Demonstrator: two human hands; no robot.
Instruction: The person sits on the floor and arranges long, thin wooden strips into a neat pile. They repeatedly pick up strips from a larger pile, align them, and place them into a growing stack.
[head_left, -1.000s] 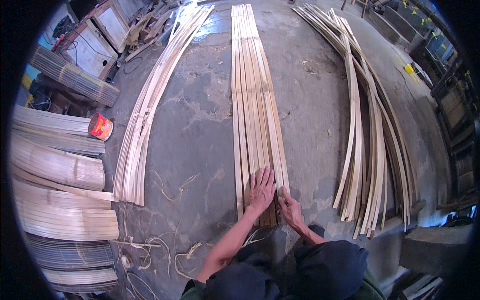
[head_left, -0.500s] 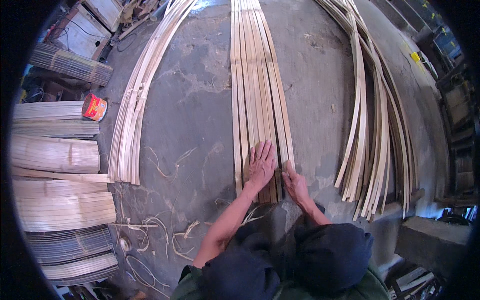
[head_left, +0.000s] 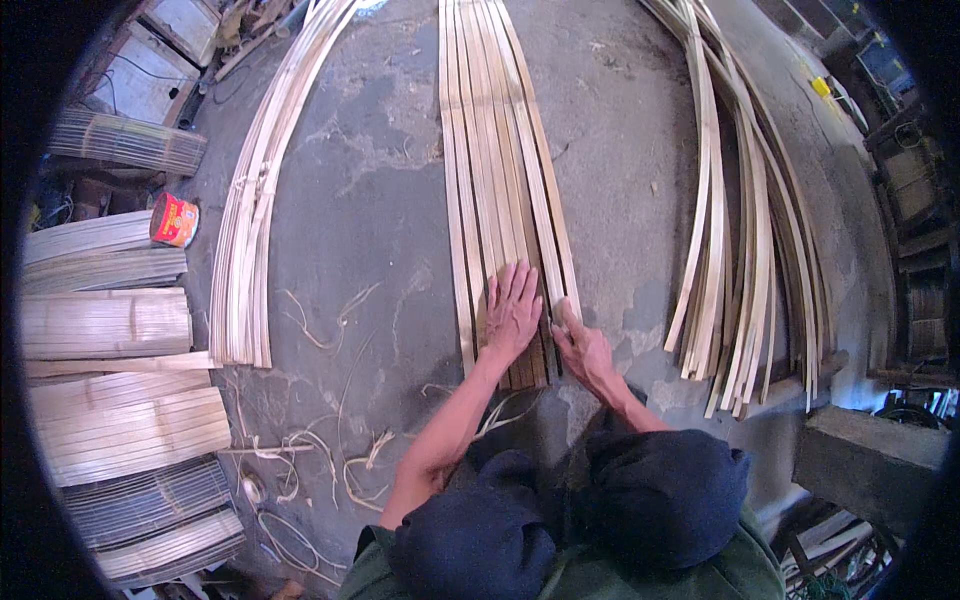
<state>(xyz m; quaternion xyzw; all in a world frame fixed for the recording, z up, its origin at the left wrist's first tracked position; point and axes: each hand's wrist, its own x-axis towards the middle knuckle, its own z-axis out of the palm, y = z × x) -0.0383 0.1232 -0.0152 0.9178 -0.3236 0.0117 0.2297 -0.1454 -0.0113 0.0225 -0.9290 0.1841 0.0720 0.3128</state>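
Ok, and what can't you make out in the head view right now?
All in the head view:
- Far ends of the middle strips: cut off by the top edge.
- Strip surfaces under the left hand: covered by it.
- Right hand, curled fingers: hidden behind the hand itself.
- Bottom inside the red tin: hidden by its wall.

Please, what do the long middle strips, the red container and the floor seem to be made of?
Long strips: probably split bamboo, pale and unpainted; faint node-like bands cross them.
Red container: thin-walled with a printed outside, so perhaps metal or plastic; I cannot tell which.
Floor: likely bare concrete, grey, dull and stained in patches.
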